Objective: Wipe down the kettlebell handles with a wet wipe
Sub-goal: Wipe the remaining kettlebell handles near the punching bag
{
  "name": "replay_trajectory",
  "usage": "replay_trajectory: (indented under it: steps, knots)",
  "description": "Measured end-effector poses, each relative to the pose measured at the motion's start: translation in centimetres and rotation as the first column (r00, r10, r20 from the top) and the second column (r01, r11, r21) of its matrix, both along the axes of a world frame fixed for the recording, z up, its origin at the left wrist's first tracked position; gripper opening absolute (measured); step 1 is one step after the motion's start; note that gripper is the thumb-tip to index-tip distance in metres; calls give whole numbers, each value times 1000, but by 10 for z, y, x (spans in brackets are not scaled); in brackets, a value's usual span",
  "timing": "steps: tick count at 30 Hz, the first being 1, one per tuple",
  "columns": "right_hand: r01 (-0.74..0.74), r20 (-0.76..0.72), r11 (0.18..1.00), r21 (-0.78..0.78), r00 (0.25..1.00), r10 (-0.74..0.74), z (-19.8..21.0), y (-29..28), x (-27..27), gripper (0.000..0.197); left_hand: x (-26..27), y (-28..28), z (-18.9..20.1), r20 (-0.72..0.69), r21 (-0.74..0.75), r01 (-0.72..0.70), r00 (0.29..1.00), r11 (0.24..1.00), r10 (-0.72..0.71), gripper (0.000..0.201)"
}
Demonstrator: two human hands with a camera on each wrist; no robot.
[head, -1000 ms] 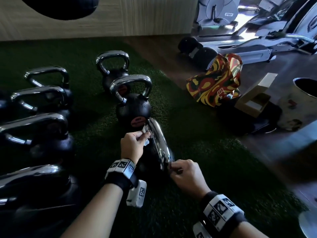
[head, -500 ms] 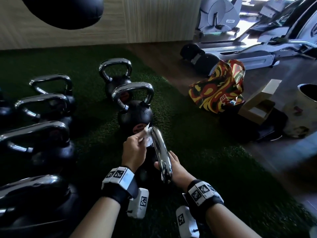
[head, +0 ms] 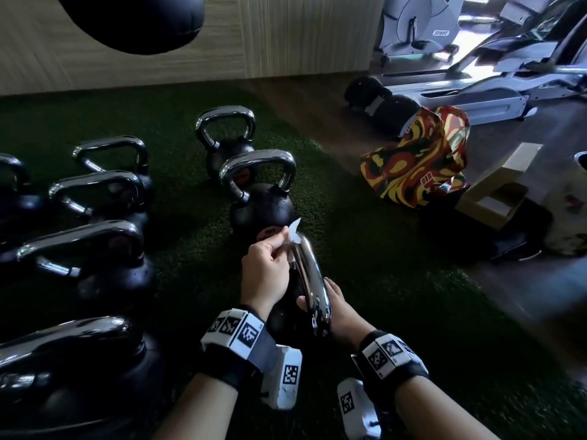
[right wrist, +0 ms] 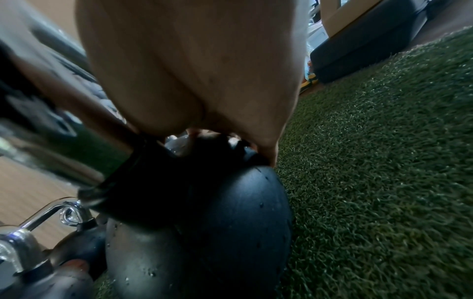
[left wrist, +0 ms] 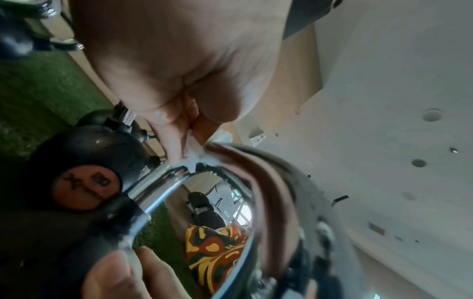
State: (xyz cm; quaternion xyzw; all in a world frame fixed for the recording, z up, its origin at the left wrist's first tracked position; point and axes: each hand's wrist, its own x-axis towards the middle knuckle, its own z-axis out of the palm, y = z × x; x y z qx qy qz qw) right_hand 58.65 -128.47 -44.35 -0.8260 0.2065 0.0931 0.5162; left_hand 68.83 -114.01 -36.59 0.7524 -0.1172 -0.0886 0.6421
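Chrome kettlebell handle (head: 309, 281), black body, white wipe (head: 293, 236) in L hand (head: 263, 274)

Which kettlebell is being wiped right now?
The nearest kettlebell, between both hands: left hand pinches the wet wipe on its chrome handle; the others stand untouched.

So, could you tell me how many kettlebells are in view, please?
8 kettlebells: one being wiped, two behind it, four lined up left, one cut by the left edge; others may lie out of view.
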Motion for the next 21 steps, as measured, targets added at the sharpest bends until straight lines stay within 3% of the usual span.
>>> replay_trajectory:
  steps: [6, 12, 17, 21]
  knots:
    - [-5, 37, 1000, 3, 999, 5, 3, 1, -1, 79, -65, 16, 24, 261, 101, -51, 965, 994, 24, 31]
    - [-67, 14, 998, 3, 998, 67, 14, 1, -4, 108, -73, 14, 24, 284, 111, -78, 958, 991, 44, 33]
    - [-80, 12, 997, 1, 997, 80, 13, -1, -4, 92, -124, 22, -3, 383, 71, -143, 918, 987, 105, 30]
    - [-106, 15, 993, -44, 994, 107, 5, -4, -1, 92, -158, 26, -19, 485, 56, -167, 866, 984, 119, 37]
